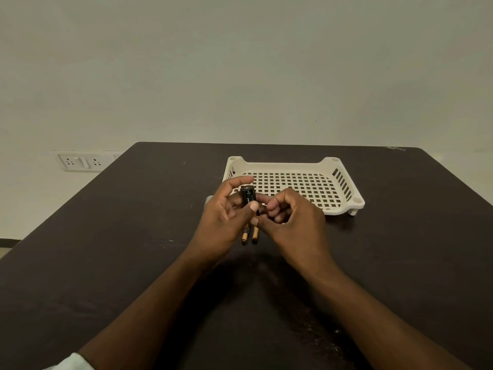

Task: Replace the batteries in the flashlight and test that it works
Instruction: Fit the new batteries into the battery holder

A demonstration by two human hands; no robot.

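- The left hand (221, 217) curls its fingers round a black, cylindrical battery holder (248, 196), held above the dark matte surface (120, 236).
- Two slim, copper-tipped batteries (250, 234) poke out below.
- The right hand (290, 222) pinches the holder's lower end.
- Behind sits a cream plastic lattice tray (344, 182).

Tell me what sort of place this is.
Probably a plain indoor room, perhaps an office or a workroom: a dark table against a bare wall, with a wall socket panel and a white plastic tray.
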